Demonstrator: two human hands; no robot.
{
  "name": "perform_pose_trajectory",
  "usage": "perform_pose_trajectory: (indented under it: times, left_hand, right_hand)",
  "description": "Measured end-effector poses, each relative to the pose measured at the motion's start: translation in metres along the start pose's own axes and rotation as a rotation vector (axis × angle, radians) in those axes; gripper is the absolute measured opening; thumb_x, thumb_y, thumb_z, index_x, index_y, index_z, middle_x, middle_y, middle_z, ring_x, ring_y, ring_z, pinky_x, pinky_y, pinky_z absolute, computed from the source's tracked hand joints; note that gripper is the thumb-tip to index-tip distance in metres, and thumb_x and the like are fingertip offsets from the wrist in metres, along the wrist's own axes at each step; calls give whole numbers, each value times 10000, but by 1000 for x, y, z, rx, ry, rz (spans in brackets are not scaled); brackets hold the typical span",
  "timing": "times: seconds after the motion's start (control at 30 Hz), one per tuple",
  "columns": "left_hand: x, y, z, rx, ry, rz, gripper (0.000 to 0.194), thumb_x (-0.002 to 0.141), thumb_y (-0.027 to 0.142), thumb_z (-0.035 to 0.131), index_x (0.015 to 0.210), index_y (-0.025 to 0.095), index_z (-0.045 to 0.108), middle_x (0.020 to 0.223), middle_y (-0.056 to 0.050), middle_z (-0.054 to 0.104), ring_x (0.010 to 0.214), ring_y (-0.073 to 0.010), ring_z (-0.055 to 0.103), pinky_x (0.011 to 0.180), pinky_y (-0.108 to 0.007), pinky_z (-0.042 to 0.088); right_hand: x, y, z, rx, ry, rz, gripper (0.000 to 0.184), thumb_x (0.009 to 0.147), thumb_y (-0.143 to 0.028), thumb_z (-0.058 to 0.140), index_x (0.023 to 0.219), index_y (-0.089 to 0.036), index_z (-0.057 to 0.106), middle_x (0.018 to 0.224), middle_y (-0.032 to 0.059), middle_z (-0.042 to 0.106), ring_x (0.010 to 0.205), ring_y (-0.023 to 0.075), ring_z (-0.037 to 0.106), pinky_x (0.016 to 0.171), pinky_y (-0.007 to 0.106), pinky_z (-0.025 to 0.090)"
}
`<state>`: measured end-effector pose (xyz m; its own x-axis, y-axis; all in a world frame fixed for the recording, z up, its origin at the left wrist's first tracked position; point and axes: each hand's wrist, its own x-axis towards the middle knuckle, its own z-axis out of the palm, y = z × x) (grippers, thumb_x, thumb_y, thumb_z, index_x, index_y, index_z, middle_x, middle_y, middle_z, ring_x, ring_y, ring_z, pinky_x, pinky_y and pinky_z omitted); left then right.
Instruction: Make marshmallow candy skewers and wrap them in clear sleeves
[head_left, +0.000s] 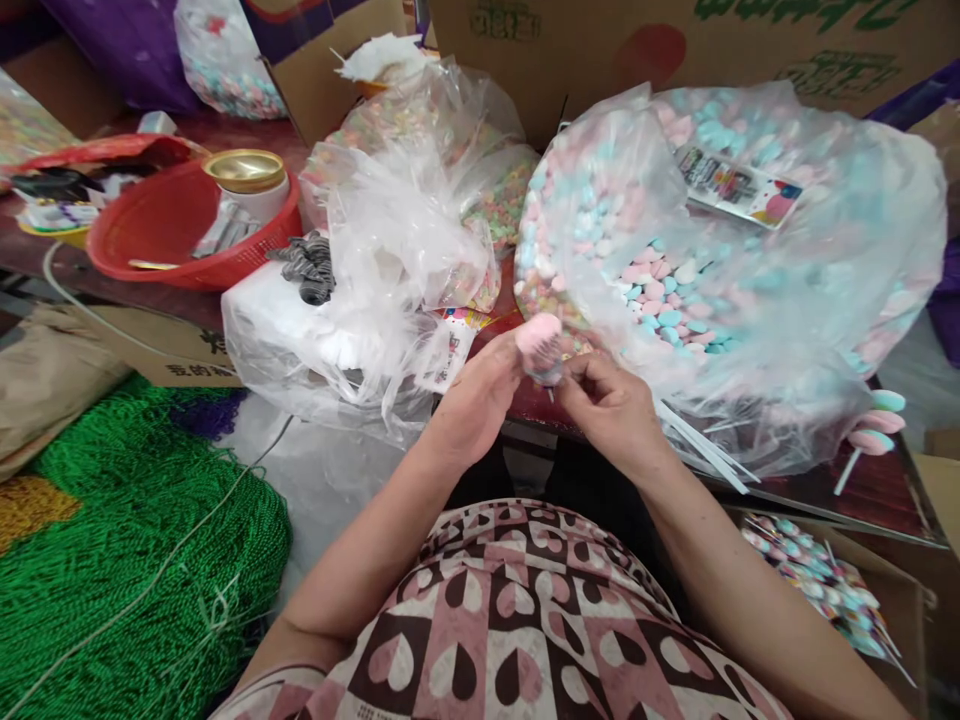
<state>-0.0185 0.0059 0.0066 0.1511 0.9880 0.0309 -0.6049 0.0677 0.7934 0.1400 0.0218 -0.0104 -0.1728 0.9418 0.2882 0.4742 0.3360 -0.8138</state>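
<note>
Head view: beside candy bag (pixel 840 250), right hand (pixel 611 405) pinches pink candy pop (pixel 539 338), probably light and soft, by its safest lower end; left hand (pixel 480 405) closure unclear.

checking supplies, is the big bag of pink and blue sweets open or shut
Open: bare sweets show through a gap in the bag.

We see pink on the sweet (pixel 539 341) and pink, pale blue and white among the candies (pixel 666 308). Our shirt (pixel 502 615) is checked in brown, pink and cream, patterned with hearts; the basket (pixel 131 232) is red, the lid (pixel 244 169) gold, the cord (pixel 157 530) green.
</note>
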Motion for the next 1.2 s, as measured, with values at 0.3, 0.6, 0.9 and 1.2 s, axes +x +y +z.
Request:
perform_pose_trajectory:
  times: [0.3, 0.6, 0.9, 1.2]
  left_hand:
    - [-6, 9, -6, 352, 114, -111, 410, 872, 554, 574, 832, 179, 737, 704, -42, 682, 804, -199, 660, 751, -306, 524]
    - [-11, 25, -25, 235, 123, -245, 613, 828, 706, 515, 574, 170, 668, 347, 39, 310, 338, -84, 359, 395, -232, 330]
    - [-7, -3, -28, 166, 69, -124, 285, 791, 442, 711, 947, 205, 742, 846, -28, 707, 757, -132, 635, 694, -231, 512]
    - [-26, -10, -13, 1065, -456, 503, 295, 858, 122, 568, 975, 315, 758, 1270, -46, 685, 1387, -255, 450, 1150, -525, 333]
  right_hand:
    - [13, -47, -2, -174, 90, -263, 149, 843, -176, 542, 762, -229, 657, 723, 16, 677, 676, 156, 616, 671, 276, 470]
    - [12, -27, 3, -246, -41, -294, 159, 841, -154, 529, 754, -216, 647, 743, 11, 709, 670, 144, 631, 652, 254, 458]
    - [-11, -19, 8, -86, -160, -214, 155, 831, -144, 530, 721, -216, 613, 698, -5, 660, 624, 125, 584, 626, 238, 447]
    - [-21, 0, -8, 783, -172, 266, 251, 779, -450, 707, 758, -218, 613, 833, 7, 646, 767, 154, 605, 678, 267, 489]
